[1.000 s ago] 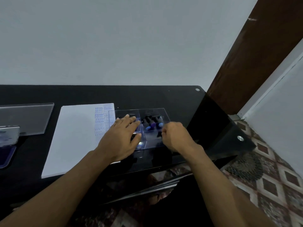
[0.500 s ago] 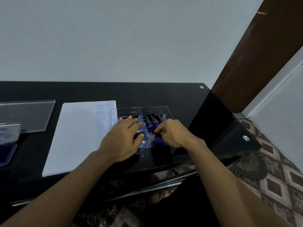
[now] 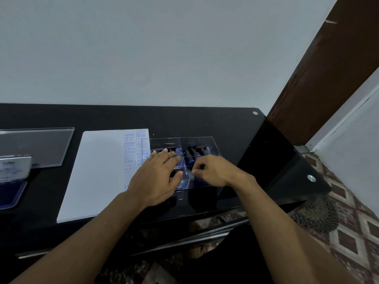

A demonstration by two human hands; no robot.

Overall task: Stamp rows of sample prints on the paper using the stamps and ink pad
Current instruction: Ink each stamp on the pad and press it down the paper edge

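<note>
Black glass table (image 3: 205, 121). Ink pad (image 3: 10, 193) w/ raised lid far left, clear lid (image 3: 34, 148) behind it. Paper (image 3: 98, 173) centre-left, blue prints down its right edge. Clear box (image 3: 196, 140) overlaps paper's right edge; dark stamps (image 3: 190, 152) w/ blue ends inside. Left hand (image 3: 158, 179) flat on box, fingers straight. Right hand (image 3: 213, 171) inside box, fingers curled; what it grips, can't tell.

Left hand (image 3: 156, 177) lies palm down, fingers straight and together, pointing toward one o'clock. Right hand (image 3: 213, 171) sits just beside it at three o'clock, fingers curled under, knuckles up. Both forearms reach in from six o'clock.
</note>
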